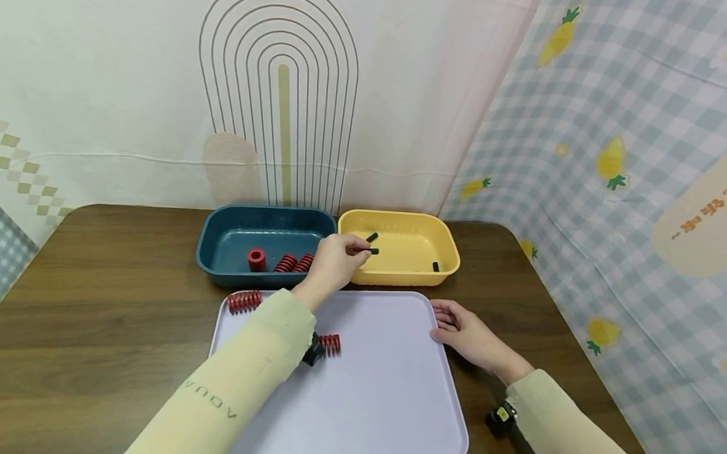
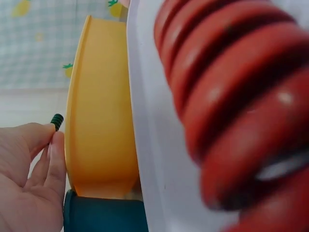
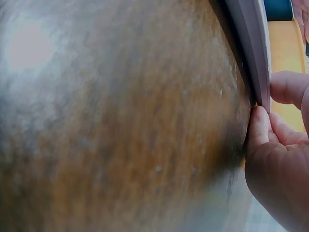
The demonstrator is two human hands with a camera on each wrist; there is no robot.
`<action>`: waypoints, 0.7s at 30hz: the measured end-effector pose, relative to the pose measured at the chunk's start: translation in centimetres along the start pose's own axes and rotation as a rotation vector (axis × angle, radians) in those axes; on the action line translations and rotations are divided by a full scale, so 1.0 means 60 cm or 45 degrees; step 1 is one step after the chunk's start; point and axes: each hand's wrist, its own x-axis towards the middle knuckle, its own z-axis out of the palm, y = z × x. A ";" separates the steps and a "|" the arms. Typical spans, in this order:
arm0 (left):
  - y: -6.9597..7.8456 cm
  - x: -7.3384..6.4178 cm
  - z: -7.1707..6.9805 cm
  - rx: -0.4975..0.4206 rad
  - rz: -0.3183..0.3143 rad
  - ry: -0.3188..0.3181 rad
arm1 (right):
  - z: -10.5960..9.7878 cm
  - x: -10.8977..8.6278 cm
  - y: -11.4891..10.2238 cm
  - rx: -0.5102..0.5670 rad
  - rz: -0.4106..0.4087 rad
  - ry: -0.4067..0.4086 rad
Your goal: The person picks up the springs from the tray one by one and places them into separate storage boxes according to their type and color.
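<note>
By the left hand [image 1: 334,258], a small dark green spring [image 1: 374,251] is pinched over the yellow bin [image 1: 400,278]; a blue bin [image 1: 265,240] is seen to that hand's left. By the right hand [image 1: 468,336], the rim of the lilac tray [image 1: 384,402] is pinched. On it, red springs [image 1: 330,345] are seen either side of the left sleeve [image 1: 248,369].

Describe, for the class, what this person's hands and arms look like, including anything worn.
The left hand and right hand wear no gloves. Both sleeves are long and pale yellow-green; the left sleeve carries dark lettering, while no lettering shows on the right sleeve. A small black device sits at each wrist.
</note>
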 end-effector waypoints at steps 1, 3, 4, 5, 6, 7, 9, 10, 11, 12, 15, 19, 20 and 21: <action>0.000 0.002 0.002 -0.003 0.002 -0.006 | 0.000 0.000 0.000 -0.001 0.001 0.000; 0.001 0.007 0.007 -0.007 0.005 -0.016 | 0.000 0.000 0.000 0.003 0.002 -0.001; 0.001 0.010 0.010 -0.003 0.005 -0.018 | 0.000 0.000 0.000 0.009 0.008 0.006; 0.002 0.012 0.013 0.002 0.004 -0.019 | 0.000 0.000 0.000 0.007 0.008 0.004; 0.001 0.014 0.016 0.008 0.002 -0.018 | 0.000 0.000 0.000 0.008 0.008 0.002; 0.002 0.016 0.018 0.015 0.000 -0.019 | 0.000 0.000 0.000 0.007 0.008 0.001; 0.001 0.018 0.023 0.032 -0.002 -0.024 | 0.000 0.000 -0.001 0.014 0.009 -0.002; 0.002 0.019 0.025 0.035 -0.007 -0.028 | 0.000 -0.001 -0.001 0.014 0.005 -0.008; 0.002 0.019 0.026 0.039 -0.010 -0.030 | 0.000 -0.001 -0.002 0.015 0.001 -0.014; 0.003 0.019 0.027 0.045 -0.012 -0.031 | 0.000 -0.001 -0.002 0.019 -0.003 -0.018; 0.004 0.019 0.028 0.059 -0.017 -0.027 | 0.001 -0.002 -0.003 0.030 -0.008 -0.020; 0.006 0.019 0.027 0.068 -0.024 -0.024 | 0.000 -0.002 -0.003 0.027 -0.010 -0.018; 0.006 0.019 0.027 0.064 -0.026 -0.028 | 0.000 -0.003 -0.003 0.022 -0.010 -0.017; 0.006 0.019 0.027 0.055 -0.031 -0.034 | -0.001 -0.003 -0.003 0.021 -0.005 -0.013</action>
